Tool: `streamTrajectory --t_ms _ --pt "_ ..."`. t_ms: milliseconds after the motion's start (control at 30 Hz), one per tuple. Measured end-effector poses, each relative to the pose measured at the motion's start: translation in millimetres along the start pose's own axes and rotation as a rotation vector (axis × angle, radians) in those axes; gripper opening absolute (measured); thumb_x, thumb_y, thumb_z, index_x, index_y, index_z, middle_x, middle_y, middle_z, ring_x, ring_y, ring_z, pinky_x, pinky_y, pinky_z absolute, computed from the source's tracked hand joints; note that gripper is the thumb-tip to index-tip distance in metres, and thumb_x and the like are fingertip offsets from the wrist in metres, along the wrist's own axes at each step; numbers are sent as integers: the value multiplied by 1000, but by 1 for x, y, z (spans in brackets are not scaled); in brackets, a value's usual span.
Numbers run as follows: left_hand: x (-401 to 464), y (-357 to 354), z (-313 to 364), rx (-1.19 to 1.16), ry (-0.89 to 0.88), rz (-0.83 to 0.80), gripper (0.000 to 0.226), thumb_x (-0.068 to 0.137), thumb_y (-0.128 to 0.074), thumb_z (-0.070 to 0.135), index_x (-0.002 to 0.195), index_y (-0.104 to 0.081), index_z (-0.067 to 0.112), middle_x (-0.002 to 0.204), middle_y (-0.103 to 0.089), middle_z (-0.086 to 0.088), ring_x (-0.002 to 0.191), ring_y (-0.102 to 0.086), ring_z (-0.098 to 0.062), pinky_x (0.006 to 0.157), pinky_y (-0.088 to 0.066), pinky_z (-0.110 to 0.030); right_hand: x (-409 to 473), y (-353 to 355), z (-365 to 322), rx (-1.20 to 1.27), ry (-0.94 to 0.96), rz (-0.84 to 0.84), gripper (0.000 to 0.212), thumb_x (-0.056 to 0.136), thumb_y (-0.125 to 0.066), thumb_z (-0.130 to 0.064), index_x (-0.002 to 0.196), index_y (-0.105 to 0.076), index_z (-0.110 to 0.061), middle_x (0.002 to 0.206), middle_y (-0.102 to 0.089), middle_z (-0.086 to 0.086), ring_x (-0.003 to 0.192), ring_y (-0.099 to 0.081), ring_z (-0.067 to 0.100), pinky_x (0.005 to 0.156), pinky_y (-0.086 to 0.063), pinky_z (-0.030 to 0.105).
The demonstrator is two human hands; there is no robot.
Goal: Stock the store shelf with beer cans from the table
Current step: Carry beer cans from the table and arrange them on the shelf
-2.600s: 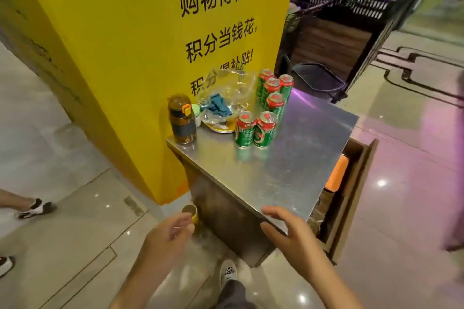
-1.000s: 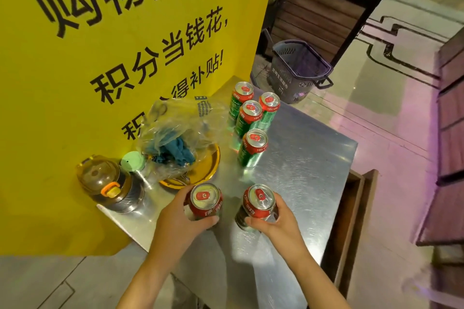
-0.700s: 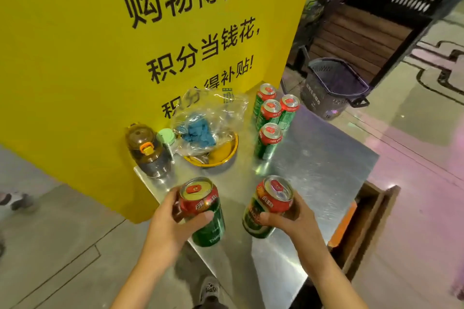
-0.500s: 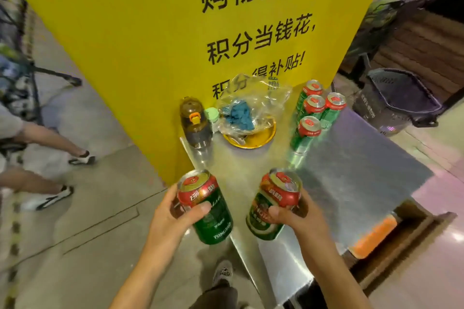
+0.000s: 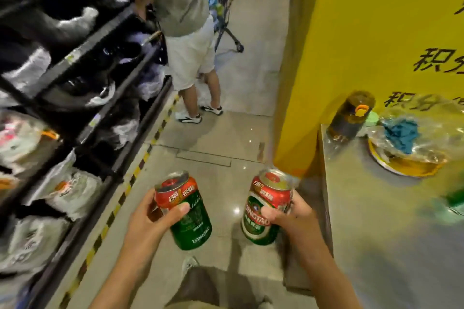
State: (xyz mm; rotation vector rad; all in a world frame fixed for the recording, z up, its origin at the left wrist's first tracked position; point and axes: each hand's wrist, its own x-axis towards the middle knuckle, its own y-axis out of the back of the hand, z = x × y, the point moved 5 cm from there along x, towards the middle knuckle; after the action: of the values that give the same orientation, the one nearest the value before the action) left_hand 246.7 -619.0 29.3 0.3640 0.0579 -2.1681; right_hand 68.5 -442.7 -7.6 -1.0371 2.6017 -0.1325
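Leftmost, a dark store shelf [image 5: 82, 63] is carrying blurred bagged goods, too smeared to identify. Beside it a person in white shorts [image 5: 190, 57] is standing on the tiled floor [image 5: 226, 133]. Lower down, the left hand [image 5: 150, 223] is wrapping its grip around a green-and-red Tsingtao beer can [image 5: 187, 213], tilted and held over the floor. Next, the right hand [image 5: 293, 218] is clamping its grip on a second Tsingtao beer can [image 5: 266, 206], also in the air, just left of the steel desk [image 5: 389, 233]. On the desk a brown bottle with an orange cap [image 5: 351, 115] is standing against the yellow sign [image 5: 376, 32]. Further right, a yellow dish [image 5: 401, 163] is holding a clear plastic bag [image 5: 426, 133] with a blue cloth [image 5: 401, 133] inside.
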Motion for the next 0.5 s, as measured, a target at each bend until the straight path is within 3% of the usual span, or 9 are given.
streamTrajectory --t_ms 67,167,233,300,400,500 --pt "0 32 -2 -43 10 73 77 39 -78 52 112 -60 33 109 -69 3 105 -62 -16 94 -47 -43 12 -33 -1 -26 -20 -63 75 38 -81 -32 109 -63 -16 98 -74 3 91 -70 19 73 -57 28" --pt "1 78 -1 -93 -1 181 80 33 -81 57 107 -62 34 105 -69 4 101 -62 -15 87 -48 -38 33 -90 -1 -121 -8 -154 74 41 -82 -35 109 -63 -17 102 -72 6 96 -68 24 82 -56 37" --pt "4 114 -1 -111 -16 251 83 27 -81 64 103 -64 34 101 -70 6 98 -63 -14 81 -47 -34 47 -135 1 -126 -18 -221 69 41 -81 -36 107 -64 -20 100 -73 2 94 -69 19 75 -57 28" --pt "9 154 -1 -109 -22 313 79 27 -80 61 100 -63 35 96 -71 13 92 -64 -6 76 -46 -29 56 -187 5 -126 -30 -313 67 42 -81 -35 105 -64 -22 99 -73 -2 91 -69 15 70 -55 22" --pt "15 220 1 -104 -18 422 66 31 -73 55 94 -58 40 85 -68 29 79 -62 6 70 -44 -24 69 -269 10 -167 -28 -440 71 43 -81 -38 109 -64 -21 101 -73 -1 94 -68 16 77 -55 27" --pt "15 287 -6 -89 -7 558 69 31 -71 59 95 -56 40 89 -69 18 89 -59 0 70 -44 -25 80 -343 22 -198 -29 -549 76 43 -81 -36 114 -62 -16 102 -72 2 94 -68 17 75 -56 26"
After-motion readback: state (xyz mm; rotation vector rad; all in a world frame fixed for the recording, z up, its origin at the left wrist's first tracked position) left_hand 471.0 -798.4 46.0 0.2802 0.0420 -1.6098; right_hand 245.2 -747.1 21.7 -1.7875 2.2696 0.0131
